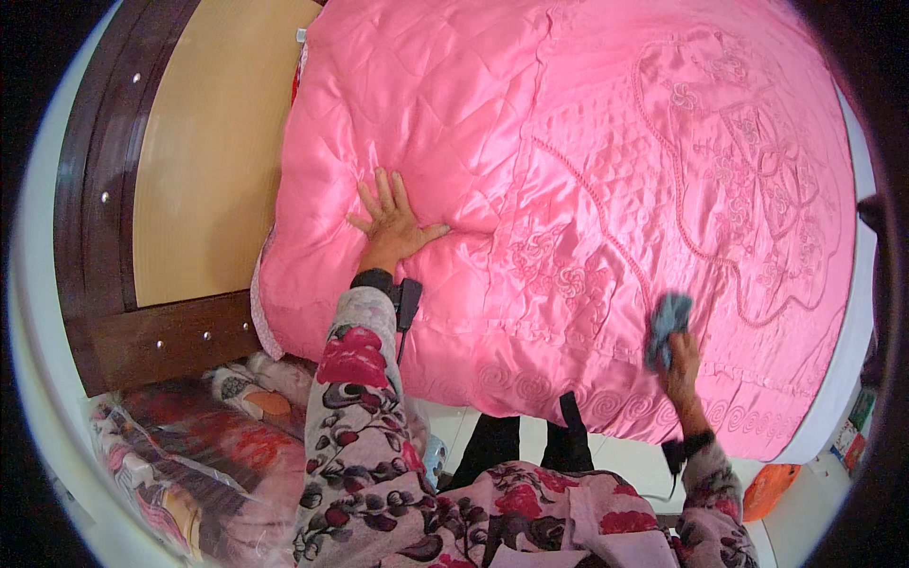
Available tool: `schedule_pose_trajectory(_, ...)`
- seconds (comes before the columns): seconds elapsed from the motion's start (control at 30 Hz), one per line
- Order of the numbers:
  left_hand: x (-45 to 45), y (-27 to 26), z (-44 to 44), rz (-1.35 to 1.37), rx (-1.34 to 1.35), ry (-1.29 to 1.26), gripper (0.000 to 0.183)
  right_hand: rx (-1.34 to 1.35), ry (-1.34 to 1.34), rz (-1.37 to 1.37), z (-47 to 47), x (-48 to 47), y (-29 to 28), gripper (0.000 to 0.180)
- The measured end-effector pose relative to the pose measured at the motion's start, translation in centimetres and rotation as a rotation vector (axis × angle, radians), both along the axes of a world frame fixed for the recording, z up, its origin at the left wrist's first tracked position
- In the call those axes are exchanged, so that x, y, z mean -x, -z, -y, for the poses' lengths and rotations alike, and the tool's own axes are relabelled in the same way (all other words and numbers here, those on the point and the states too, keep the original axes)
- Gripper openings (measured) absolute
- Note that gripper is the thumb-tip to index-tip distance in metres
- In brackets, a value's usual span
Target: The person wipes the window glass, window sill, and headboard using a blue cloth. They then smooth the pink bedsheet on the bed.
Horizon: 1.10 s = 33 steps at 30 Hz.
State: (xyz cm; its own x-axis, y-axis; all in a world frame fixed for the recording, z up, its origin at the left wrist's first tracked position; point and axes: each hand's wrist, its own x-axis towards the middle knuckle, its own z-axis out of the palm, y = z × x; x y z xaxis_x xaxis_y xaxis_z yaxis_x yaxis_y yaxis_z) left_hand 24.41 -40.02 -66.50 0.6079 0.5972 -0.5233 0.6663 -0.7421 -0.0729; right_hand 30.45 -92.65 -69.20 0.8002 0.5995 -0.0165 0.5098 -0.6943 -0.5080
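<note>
Flat on a pink satin quilted bedspread (454,92), my left hand (394,231) presses down with its fingers spread and nothing in it. My right hand (682,362) grips a crumpled blue-grey cloth (670,326), slightly blurred, over the lower right part of the bedspread. Embroidered flowers, a twisted cord trim and gathered seams run across the satin between and beyond my hands. Both wrists wear dark bands with small black devices.
A dark wooden headboard (106,284) with a tan panel stands at the left. Clear plastic bags of folded bedding (234,454) lie at the lower left. An orange object (770,490) sits by the bed's lower right corner. Pale tiled floor (618,461) shows around my legs.
</note>
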Motion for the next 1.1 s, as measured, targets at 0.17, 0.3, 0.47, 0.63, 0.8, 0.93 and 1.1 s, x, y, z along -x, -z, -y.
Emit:
schedule_pose_trajectory(0.17, 0.5, 0.2, 0.3, 0.098, -0.052, 0.010, 0.125, 0.259, -0.058, -0.390, 10.1, 13.3, -4.4, 0.030)
schedule_pose_trajectory(0.3, 0.5, 0.3, 0.2, 0.096, -0.089, 0.037, 0.117, 0.653, -0.164, -0.823, 19.2, 23.2, -9.0, 0.019)
schedule_pose_trajectory(0.47, 3.9, 0.7, -1.7, 0.375, -0.025, 0.136, 0.094, 0.972, -0.190, -1.109, 28.1, 32.3, -16.0, 0.037)
schedule_pose_trajectory(0.63, 16.4, 1.5, -3.5, 0.344, -0.300, 0.089, 0.072, 0.846, 0.125, -0.975, 31.7, 34.9, -19.5, 0.033)
schedule_pose_trajectory(0.8, 23.6, -0.9, -7.1, 0.329, -0.157, -0.478, 0.089, 0.608, 0.303, -0.959, 29.1, 35.1, -20.5, 0.032)
schedule_pose_trajectory(0.93, 24.0, -0.3, -5.9, 0.385, 0.008, -0.827, 0.086, 0.430, 0.338, -0.872, 26.9, 35.0, -21.0, 0.029)
schedule_pose_trajectory(1.1, 26.3, 0.4, -2.8, 0.369, -0.328, -0.645, 0.058, 0.439, 0.344, -0.850, 26.1, 35.3, -20.7, 0.029)
